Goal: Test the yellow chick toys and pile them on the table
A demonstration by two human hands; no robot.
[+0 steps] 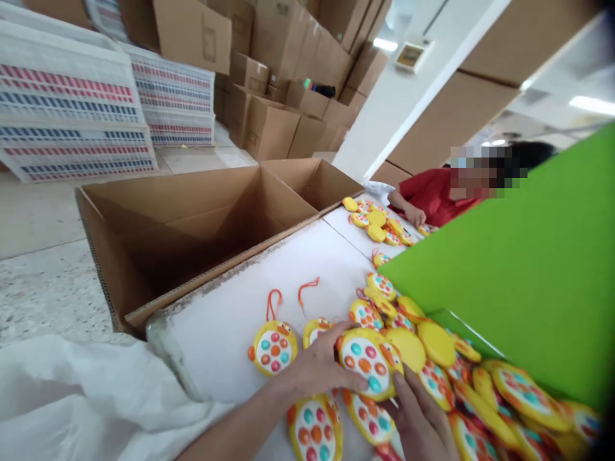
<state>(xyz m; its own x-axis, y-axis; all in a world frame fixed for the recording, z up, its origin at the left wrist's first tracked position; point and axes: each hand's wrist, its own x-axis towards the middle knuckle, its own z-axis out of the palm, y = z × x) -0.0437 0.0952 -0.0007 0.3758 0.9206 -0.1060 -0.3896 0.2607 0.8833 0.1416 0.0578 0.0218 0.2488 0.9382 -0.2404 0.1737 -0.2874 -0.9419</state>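
Observation:
A yellow duck-shaped toy [365,365] with a white face and coloured round buttons is held up between both hands. My left hand [319,362] grips its left side, thumb along the lower edge. Against its lower right edge, the fingers of my right hand [419,410] are closed on it. On the white table lie more such toys: one with an orange strap [275,346], one partly behind my left hand [314,330], and two nearer me [314,429]. A loose orange cord [307,293] rests above them. To the right is a heap of these toys [437,342].
A green panel [519,275] rises behind the heap at right. Open cardboard boxes [192,237] stand along the table's far left edge. A co-worker in a red top [432,195] handles toys beside another pile [377,221]. White cloth [96,397] lies at lower left; crates [72,96] stand beyond.

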